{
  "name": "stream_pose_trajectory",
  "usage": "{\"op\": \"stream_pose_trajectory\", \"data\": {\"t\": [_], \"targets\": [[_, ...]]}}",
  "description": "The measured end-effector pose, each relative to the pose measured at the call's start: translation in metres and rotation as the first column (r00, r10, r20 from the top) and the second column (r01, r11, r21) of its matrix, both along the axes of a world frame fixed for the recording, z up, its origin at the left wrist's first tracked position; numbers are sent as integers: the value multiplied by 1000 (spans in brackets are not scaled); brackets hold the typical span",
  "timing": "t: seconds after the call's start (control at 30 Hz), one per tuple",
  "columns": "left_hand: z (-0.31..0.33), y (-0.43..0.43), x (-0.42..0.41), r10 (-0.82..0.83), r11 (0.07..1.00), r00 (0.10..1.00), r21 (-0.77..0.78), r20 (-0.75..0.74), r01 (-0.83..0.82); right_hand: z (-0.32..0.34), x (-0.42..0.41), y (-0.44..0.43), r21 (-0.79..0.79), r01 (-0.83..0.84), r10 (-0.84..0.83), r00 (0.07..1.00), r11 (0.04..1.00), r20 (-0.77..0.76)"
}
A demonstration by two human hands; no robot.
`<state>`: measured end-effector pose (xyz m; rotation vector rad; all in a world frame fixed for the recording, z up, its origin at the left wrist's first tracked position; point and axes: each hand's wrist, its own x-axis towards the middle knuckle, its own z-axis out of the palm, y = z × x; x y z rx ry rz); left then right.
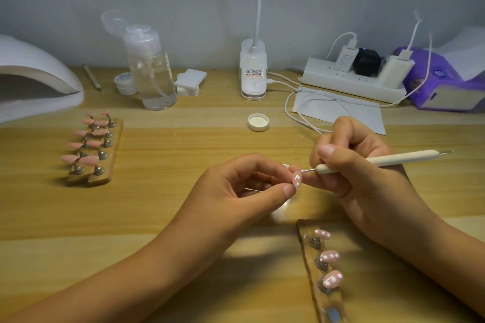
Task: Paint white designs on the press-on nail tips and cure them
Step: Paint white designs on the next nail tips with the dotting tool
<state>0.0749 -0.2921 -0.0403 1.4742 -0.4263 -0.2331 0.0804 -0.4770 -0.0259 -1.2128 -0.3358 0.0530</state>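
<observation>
1. The pink nail tip [297, 180] sits mid-air over the tabletop [183, 144], pinched between the thumb and fingers of the left hand [244, 186]; two white dots show near its lower end.
2. The right hand [362, 173] grips a white dotting tool [380, 161] like a pen, its thin metal point right at the tip's upper edge.
3. Just below the right wrist lies a wooden strip [324, 301] carrying three pink tips on metal stands, each with white dots [330, 256].
4. Well off to the left, a second wooden rack [114, 149] holds two rows of plain pink tips [88, 159].
5. A white cure lamp [34, 78] stands at the far left edge.
6. Along the back: a small white jar [126, 83], a clear pump bottle [152, 71], a stack of white pads [190, 81], a clip lamp [253, 71], a power strip [351, 81] and a purple tissue pack [441, 81].
7. A white cap [258, 122] lies upturned, in front of the clip lamp.
</observation>
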Motion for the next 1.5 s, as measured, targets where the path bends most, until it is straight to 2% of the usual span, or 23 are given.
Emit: {"op": "stream_pose_trajectory", "data": {"t": [1.17,1.5], "targets": [[0,0,0,0,1000,1000,7,-6,0,-3,2,-2,-43,-4,5,1000,999,14],[-1,0,0,4,1000,1000,0,-11,-4,-3,3,-1,8,-9,10,999,1000,-48]]}}
